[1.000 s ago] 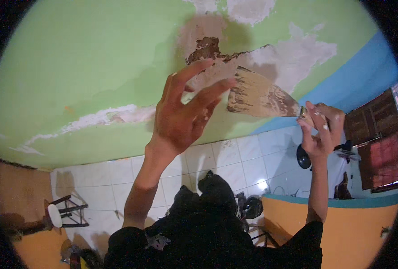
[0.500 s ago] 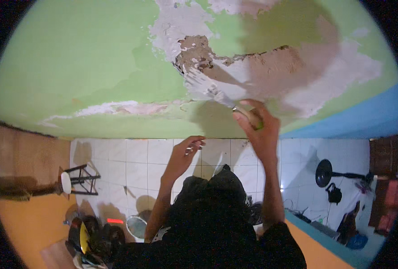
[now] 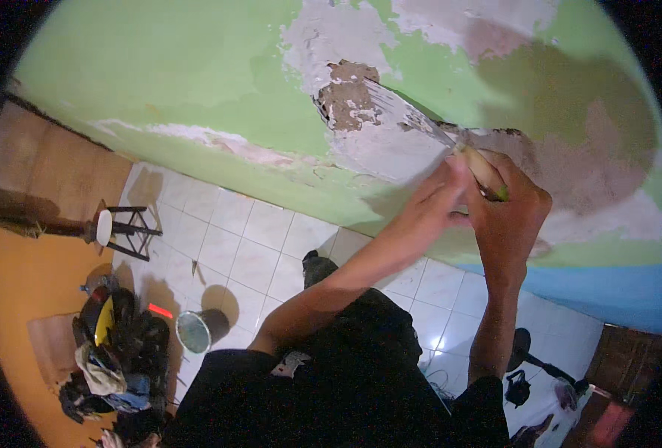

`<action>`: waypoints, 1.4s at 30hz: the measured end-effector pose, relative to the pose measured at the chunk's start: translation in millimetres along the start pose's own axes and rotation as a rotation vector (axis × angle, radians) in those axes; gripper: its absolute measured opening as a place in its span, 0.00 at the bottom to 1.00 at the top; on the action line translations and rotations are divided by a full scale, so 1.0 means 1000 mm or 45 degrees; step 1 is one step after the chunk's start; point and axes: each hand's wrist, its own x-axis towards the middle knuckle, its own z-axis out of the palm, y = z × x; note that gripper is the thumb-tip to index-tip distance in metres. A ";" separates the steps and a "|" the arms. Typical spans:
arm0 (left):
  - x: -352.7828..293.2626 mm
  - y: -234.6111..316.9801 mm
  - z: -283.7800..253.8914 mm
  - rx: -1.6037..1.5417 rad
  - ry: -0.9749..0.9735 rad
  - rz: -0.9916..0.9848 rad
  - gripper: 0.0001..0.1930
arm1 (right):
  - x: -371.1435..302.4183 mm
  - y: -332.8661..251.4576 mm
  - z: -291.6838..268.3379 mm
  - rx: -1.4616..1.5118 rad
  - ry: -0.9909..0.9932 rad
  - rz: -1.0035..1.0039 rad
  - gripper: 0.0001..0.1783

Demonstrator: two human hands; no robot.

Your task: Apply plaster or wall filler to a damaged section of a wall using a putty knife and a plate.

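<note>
My right hand (image 3: 511, 205) is closed round the pale wooden handle of a putty knife (image 3: 413, 117), whose green-tipped end shows by the palm. White putty streaks the wide blade, which points up and left against the wall. Alongside it, my left hand (image 3: 444, 185) has its fingers closed at the front of the handle, close to the blade's neck; part of its grip is hidden. Under the blade's tip lies a bare brown patch (image 3: 350, 97) in the light green wall (image 3: 197, 67), with smeared white filler (image 3: 383, 153) around and below it.
White floor tiles (image 3: 241, 257) lie below the wall. To the left are a small stool (image 3: 126, 231), a bucket (image 3: 194, 331) and a dark heap with clothes (image 3: 111, 373). A black standing fan (image 3: 521, 349) is at the lower right. A blue band (image 3: 600, 291) runs along the wall's right.
My left hand has risen from below to the putty knife's handle. My right hand and the knife have moved right, the blade now across the brown patch's right side. The view has tilted.
</note>
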 end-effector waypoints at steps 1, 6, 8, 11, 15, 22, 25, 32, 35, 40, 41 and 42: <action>0.006 0.000 0.007 -0.005 0.005 0.004 0.29 | 0.000 0.003 0.000 0.001 -0.007 -0.006 0.10; 0.018 -0.005 0.028 -0.137 0.123 0.110 0.15 | 0.002 0.013 0.000 -0.026 0.027 -0.019 0.08; 0.021 -0.014 0.031 -0.184 0.119 0.151 0.13 | 0.002 0.011 -0.002 -0.016 0.034 0.031 0.07; 0.025 -0.019 0.032 -0.012 0.132 0.323 0.10 | 0.002 0.015 -0.004 -0.035 0.045 0.112 0.08; 0.030 -0.027 0.042 0.244 0.141 0.522 0.11 | 0.006 0.015 -0.011 0.033 0.014 0.104 0.07; 0.007 -0.029 0.048 0.132 -0.114 0.325 0.16 | -0.015 0.018 -0.036 -0.098 -0.082 -0.035 0.09; -0.020 -0.030 0.031 -0.153 0.006 0.375 0.16 | -0.031 0.014 -0.016 -0.202 0.053 -0.360 0.13; -0.020 -0.007 -0.003 0.125 0.157 0.114 0.19 | -0.035 0.013 0.007 -0.351 0.091 -0.447 0.20; -0.004 -0.012 0.001 -0.274 0.125 0.287 0.20 | -0.022 0.010 0.011 -0.365 0.147 -0.502 0.18; 0.013 0.002 0.011 -0.520 0.103 0.211 0.22 | -0.012 0.011 0.014 -0.344 0.192 -0.443 0.20; 0.015 0.002 0.011 -0.548 0.101 0.169 0.23 | -0.011 0.012 0.014 -0.303 0.187 -0.415 0.19; 0.017 0.003 0.012 -0.551 0.100 0.167 0.23 | -0.010 0.013 0.013 -0.261 0.183 -0.386 0.18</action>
